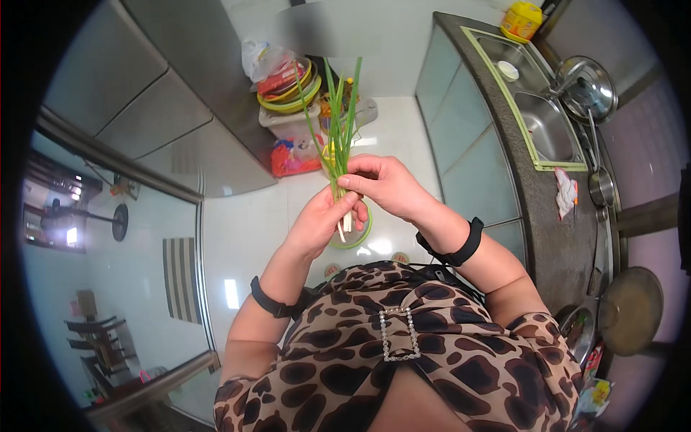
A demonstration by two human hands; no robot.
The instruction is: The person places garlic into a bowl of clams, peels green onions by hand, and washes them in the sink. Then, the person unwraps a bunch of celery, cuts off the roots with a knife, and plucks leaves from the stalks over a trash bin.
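Note:
A small bunch of green onions (pixel 344 122) is held upright in front of me, green tops pointing away and white ends toward me. My left hand (pixel 325 214) is closed around the lower stalks, just above the white ends. Higher on the stalks, my right hand (pixel 385 183) pinches the bunch between thumb and fingers. Below the hands, a green-rimmed basin (pixel 366 234) on the floor is partly hidden by them; its contents are mostly covered.
On the right runs a dark counter (pixel 551 241) with a double sink (pixel 545 133), a cloth (pixel 566 193) and a pan lid (pixel 586 88). Stacked colourful basins (pixel 291 101) stand ahead by the fridge (pixel 162 86). A glass door (pixel 162 237) is at left.

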